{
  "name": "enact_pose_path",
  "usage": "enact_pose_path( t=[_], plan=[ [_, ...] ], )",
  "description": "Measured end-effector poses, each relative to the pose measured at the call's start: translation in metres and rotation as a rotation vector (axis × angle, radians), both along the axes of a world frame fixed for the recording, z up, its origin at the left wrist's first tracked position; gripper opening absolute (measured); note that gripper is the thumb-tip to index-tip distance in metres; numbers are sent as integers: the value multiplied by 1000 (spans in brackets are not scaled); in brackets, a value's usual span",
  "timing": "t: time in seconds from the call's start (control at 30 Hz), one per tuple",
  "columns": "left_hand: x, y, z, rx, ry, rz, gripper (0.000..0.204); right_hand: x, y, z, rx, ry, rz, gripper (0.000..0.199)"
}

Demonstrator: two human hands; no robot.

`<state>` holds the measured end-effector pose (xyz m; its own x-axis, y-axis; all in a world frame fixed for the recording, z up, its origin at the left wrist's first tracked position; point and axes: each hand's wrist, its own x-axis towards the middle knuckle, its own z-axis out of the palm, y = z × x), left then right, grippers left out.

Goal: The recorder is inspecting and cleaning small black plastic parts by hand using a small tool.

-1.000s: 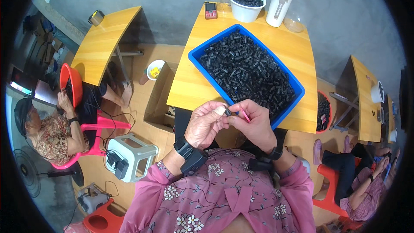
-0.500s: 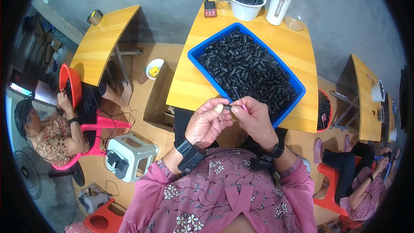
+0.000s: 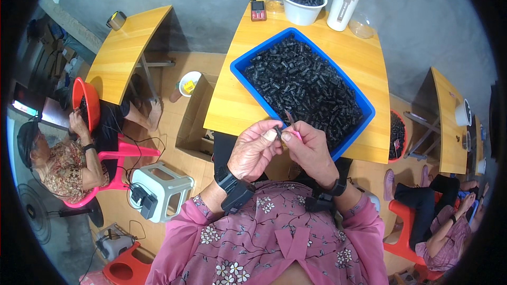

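My left hand is closed, its thumb and fingertips pinching a small black plastic piece. Close against it, my right hand grips a slim pink-handled knife; its narrow pointed blade sticks up above the fingers, and most of the handle is hidden in the grip. Both hands meet just in front of a blue tray, which is heaped with black plastic pieces of similar look. Whether the blade touches the held piece I cannot tell.
The tray lies on a yellow wooden table. Behind it stand a white bowl of black pieces, a white bottle and a red phone. A cardboard box and grey-white stool are at left. People sit on both sides.
The knife blade now stands more upright and shows more clearly above my right hand. My fingertips have shifted slightly around the small black piece. The tray stays in place.
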<state>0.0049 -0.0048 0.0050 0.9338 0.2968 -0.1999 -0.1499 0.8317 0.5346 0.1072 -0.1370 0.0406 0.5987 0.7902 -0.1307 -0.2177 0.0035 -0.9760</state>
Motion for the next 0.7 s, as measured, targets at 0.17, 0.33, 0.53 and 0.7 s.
enact_pose_path(
  t=[0.17, 0.33, 0.53, 0.7],
  plan=[
    [-3, 0, -7, -31, 42, -53, 16, 0, 0, -1, -26, -72, 18, 14],
    [-2, -1, -1, -68, 43, -40, 14, 2, -1, -4, -36, -208, -5, 13],
    [-3, 1, -3, -141, 26, -29, 16, 11, -12, 8, -91, -186, -23, 20],
    [-2, 1, -5, -259, -29, -72, 17, 8, -11, 12, -119, -428, 60, 20]
  ],
)
